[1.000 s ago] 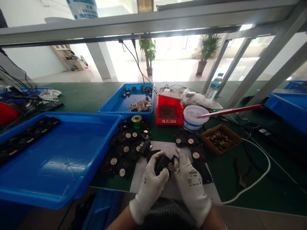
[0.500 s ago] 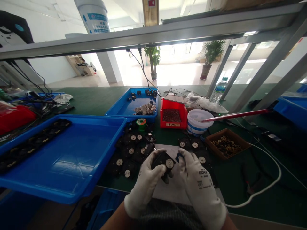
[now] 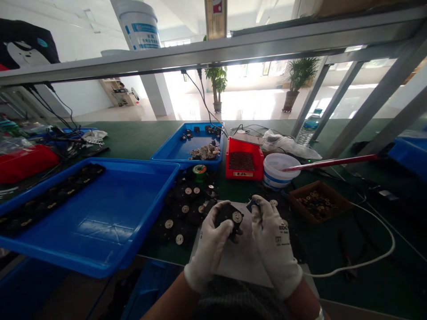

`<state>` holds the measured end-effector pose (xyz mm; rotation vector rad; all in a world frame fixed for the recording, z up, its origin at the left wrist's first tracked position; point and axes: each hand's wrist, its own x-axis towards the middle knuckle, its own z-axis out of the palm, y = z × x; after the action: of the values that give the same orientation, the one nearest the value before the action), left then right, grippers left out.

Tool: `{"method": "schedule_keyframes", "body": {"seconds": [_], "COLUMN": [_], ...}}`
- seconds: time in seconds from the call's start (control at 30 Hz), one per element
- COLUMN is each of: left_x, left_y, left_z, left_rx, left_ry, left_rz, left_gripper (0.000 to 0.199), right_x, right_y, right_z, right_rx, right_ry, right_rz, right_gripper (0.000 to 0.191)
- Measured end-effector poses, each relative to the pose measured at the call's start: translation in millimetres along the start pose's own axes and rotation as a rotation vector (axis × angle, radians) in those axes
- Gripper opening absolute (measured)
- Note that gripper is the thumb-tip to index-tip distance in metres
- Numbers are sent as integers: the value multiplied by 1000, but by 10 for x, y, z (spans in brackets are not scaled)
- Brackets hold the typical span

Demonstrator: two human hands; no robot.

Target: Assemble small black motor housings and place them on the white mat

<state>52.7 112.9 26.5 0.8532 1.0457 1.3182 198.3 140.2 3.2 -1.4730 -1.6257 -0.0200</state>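
Your left hand (image 3: 211,238) is gripping a black part (image 3: 223,215), its silver disc (image 3: 237,217) showing, over the paper (image 3: 242,262) at the bench (image 3: 130,138)'s near edge! Your right hand (image 3: 271,240), just apart on the right, is pinching a small dark piece (image 3: 251,205). More parts (image 3: 185,209) are crowding the left side, and the red bin (image 3: 230,174) is sitting farther off.

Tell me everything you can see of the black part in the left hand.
The black part looks like plastic: a dark, blocky body with a round, silvery, metal-looking disc on the side seen here. The gloved left hand grips it, thumb across the near side, fingers hiding some of it. It is held tilted over the pale sheet; the right hand is apart from it. Finer details are too dark to tell.
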Motion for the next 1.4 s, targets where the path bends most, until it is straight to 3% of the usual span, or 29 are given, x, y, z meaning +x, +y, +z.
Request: {"method": "schedule_keyframes", "body": {"seconds": [0.27, 0.47, 0.67, 0.8, 1.1, 1.4], "left_x": [-27, -47, -247, -400, -521, -559], "left_y": [-41, -61, -39, -109, -188, -250], "left_z": [115, 14, -139, -157, -151, -197], "left_rx": [32, 148, 238, 139, 175, 222], "left_ry": [77, 77, -4, -68, -117, -124], "left_rz": [88, 58, -53, -129, -150, -123], "left_gripper": [49, 50, 51, 48, 52, 49], "right_x": [-48, -45, -254, -392, -553, -608], "right_y": [75, 35, -77, -68, -76, -65], "right_z": [43, -163, -566, -667, -666, -678], "right_rx": [42, 173, 647, 783, 559, 593], "right_ry": [-39, -64, -283, -489, -489, -474], "right_rz": [73, 111, 433, 466, 355, 386], "right_gripper": [41, 36, 24, 23, 19, 19]}}
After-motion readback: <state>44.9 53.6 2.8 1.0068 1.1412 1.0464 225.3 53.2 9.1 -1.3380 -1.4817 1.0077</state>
